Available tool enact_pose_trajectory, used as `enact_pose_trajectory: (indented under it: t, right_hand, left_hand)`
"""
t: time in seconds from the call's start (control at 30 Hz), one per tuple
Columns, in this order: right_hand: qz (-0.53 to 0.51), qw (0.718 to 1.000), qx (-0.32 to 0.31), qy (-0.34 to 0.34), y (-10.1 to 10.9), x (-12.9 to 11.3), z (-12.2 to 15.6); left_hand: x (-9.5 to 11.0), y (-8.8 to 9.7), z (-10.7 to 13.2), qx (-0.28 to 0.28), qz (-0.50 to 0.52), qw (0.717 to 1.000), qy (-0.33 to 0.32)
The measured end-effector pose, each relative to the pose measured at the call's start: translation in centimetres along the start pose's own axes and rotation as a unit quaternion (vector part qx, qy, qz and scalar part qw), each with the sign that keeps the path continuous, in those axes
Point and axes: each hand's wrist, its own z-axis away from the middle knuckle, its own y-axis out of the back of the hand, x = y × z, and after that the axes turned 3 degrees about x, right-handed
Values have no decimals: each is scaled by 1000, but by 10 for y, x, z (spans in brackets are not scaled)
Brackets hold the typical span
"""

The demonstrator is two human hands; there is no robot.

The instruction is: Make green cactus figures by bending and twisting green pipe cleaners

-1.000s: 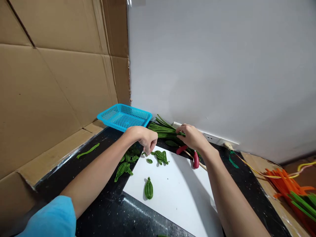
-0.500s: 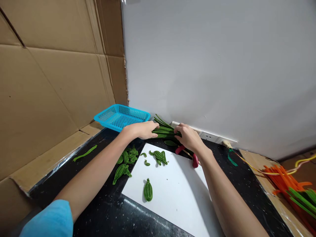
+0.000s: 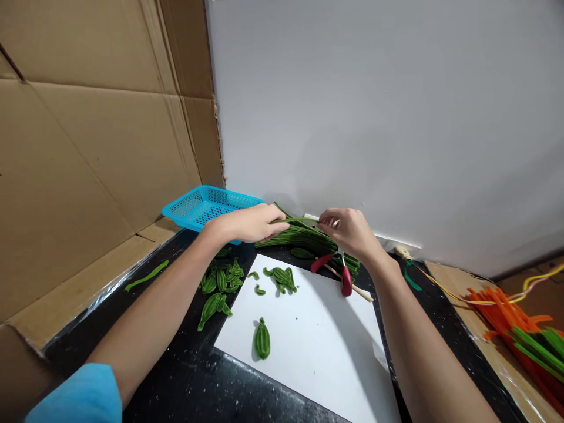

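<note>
Left hand pinches a thin green stem between thumb and fingers; right hand pinches the same stem at its fingertips. The stem spans the gap between them, above a bundle of green stems near the wall. Red-handled tool (working end hidden) lies below the right hand, at the upper edge of a white sheet. On the sheet: one ribbed green piece, upright in view. Blue basket sits behind the left hand.
</note>
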Motion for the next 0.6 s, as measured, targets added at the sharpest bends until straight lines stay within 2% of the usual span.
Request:
enact_pose_trajectory:
  t: [0.27,0.4,0.6]
  right_hand:
    - [-93,989,112,35,18,-24,0]
    - [-125,984,121,45,28,-31,2]
    - [-213,969,120,40,46,-40,8]
  left_hand:
    - [22,21,21,145,47,987,-53]
    - [24,24,23,215,48,973,-69]
    - [20,22,20,240,26,968,-71]
